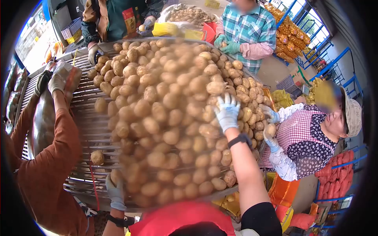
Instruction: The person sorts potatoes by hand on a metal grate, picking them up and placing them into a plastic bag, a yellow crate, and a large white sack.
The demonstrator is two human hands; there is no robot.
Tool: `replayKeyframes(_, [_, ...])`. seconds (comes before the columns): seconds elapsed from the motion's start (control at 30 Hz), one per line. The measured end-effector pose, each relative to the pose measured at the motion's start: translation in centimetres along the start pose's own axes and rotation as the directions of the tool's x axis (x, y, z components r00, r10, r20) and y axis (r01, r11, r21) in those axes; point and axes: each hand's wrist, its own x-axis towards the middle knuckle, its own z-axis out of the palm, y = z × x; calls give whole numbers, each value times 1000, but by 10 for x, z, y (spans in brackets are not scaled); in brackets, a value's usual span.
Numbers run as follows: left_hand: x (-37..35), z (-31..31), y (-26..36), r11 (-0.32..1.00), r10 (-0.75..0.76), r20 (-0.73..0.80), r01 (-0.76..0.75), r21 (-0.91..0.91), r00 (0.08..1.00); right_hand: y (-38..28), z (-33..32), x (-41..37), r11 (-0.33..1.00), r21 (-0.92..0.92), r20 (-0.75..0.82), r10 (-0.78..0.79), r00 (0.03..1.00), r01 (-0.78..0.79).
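Note:
A large heap of potatoes (169, 118) covers the slatted metal table (88, 100), partly smeared by motion. My right hand (227, 112), in a pale glove with a black band at the wrist, lies on the potatoes at the heap's right side, palm down with its fingers spread. My left hand (115, 192), also gloved, is at the near left edge of the heap; its fingers are closed round a potato (116, 176). A single potato (97, 157) rests on the slats just beyond and left of my left hand.
At the left, a person in a brown sleeve (59, 137) handles a sack (69, 78). Two people stand across the table, and another (303, 137) at the right holds a potato. Filled net sacks (287, 37) are stacked behind; red sacks (336, 175) lie lower right.

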Motion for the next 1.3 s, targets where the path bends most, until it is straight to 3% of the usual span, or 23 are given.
replayKeyframes(0.07, [5, 3, 15, 1000, -19, -10, 19, -4, 1000, 33, -6, 20, 991, 10, 197, 128, 972, -132])
replayKeyframes(0.13, [10, 10, 24, 1000, -23, -33, 23, 1, 999, 34, -12, 46, 957, -58, 181, 290, 940, -284])
replayKeyframes(0.17, [11, 8, 27, 999, -18, -34, 18, 26, 999, 17, -22, 55, 964, 30, -7, 264, 964, -264])
replayKeyframes(0.2, [11, 7, 31, 998, -10, -29, 12, 54, 1000, -9, -44, 66, 980, 96, -56, 181, 982, -175])
replayKeyframes(0.23, [12, 6, 32, 998, -44, -31, 45, 37, 999, -40, -47, 65, 991, 128, -183, -14, 983, 38])
replayKeyframes(0.27, [17, 8, 31, 998, -66, -20, 67, 17, 998, -75, -62, 61, 887, 418, -130, -157, 979, 198])
replayKeyframes(0.3, [23, 17, 34, 997, -83, -4, 82, -11, 997, -107, -59, 52, 846, 379, -146, -345, 927, 375])
replayKeyframes(0.33, [26, 25, 44, 993, -90, 22, 92, -71, 996, -132, -54, 46, 805, 351, 77, -534, 842, 479])
replayKeyframes(0.4, [30, 30, 62, 977, -110, 67, 121, -178, 992, -150, 4, 23, 736, 458, -4, -559, 829, 498])
replayKeyframes(0.5, [35, 36, 56, 953, -118, 107, 143, -269, 987, -109, 30, 37, 725, 357, -79, -605, 792, 589])
replayKeyframes(0.6, [31, 38, 72, 932, -152, 133, 187, -312, 979, -76, 35, 50, 839, 189, 53, -528, 848, 511])
replayKeyframes(0.7, [30, 31, 75, 951, -146, 136, 177, -255, 980, -44, 48, 74, 912, 75, -209, -381, 901, 403])
replayKeyframes(0.77, [32, 34, 68, 941, -140, 131, 173, -292, 981, -11, 39, 92, 953, 106, -269, -247, 931, 283])
replayKeyframes(0.87, [36, 34, 96, 974, -155, 115, 172, -148, 981, 27, 47, 111, 905, 57, -68, -418, 906, 422])
replayKeyframes(0.97, [41, 32, 89, 982, -137, 97, 148, -120, 986, 47, 69, 130, 980, -116, -55, -169, 984, 162])
replayKeyframes(1.0, [42, 31, 85, 980, -131, 92, 143, -139, 987, 53, 72, 134, 998, -67, -81, -26, 996, 21])
replayKeyframes(1.07, [45, 32, 80, 974, -116, 81, 130, -185, 990, 40, 52, 145, 977, -141, -94, 151, 984, -163])
replayKeyframes(1.17, [43, 33, 103, 989, -123, 41, 126, -76, 992, 1, 4, 135, 999, -40, -87, 29, 996, -32])
replayKeyframes(1.2, [42, 33, 103, 989, -124, 44, 127, -77, 991, -17, -11, 125, 998, -44, 25, -36, 999, 37])
replayKeyframes(1.23, [43, 33, 103, 989, -123, 45, 127, -77, 991, -25, 6, 109, 993, 102, 167, -68, 984, 51])
replayKeyframes(1.27, [42, 33, 103, 989, -121, 46, 124, -76, 992, -40, 4, 101, 984, 172, 295, -1, 956, -52])
replayKeyframes(1.3, [41, 34, 105, 989, -131, 51, 134, -62, 990, -47, -1, 99, 990, 102, 464, 42, 885, -101])
